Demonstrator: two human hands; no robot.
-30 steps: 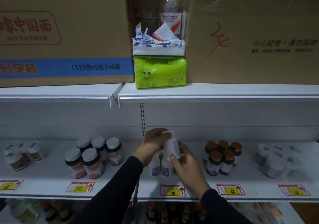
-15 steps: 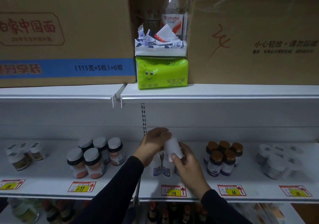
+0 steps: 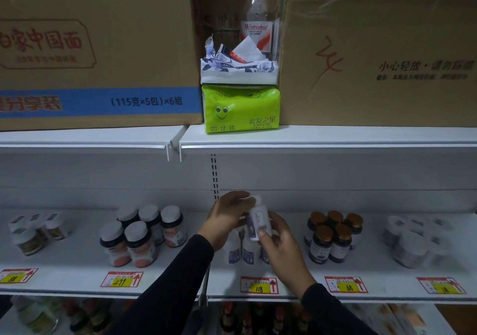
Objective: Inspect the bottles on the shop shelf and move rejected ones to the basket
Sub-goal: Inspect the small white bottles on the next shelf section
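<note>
Since a moment ago the white bottle [image 3: 259,221] has tipped further, its cap now leaning toward the upper left of the frame, label turned to me; my left hand [image 3: 227,216] curls round the cap end, my right hand [image 3: 281,247] pinches the base, both clamped on it just above the other white bottles [image 3: 241,250] at lower centre; I should turn it slowly and read the whole label before judging; no basket shows.

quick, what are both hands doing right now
Left hand: holding the top of the white bottle, fingers curled over its cap.
Right hand: holding the same bottle lower down, thumb on its label.
</note>
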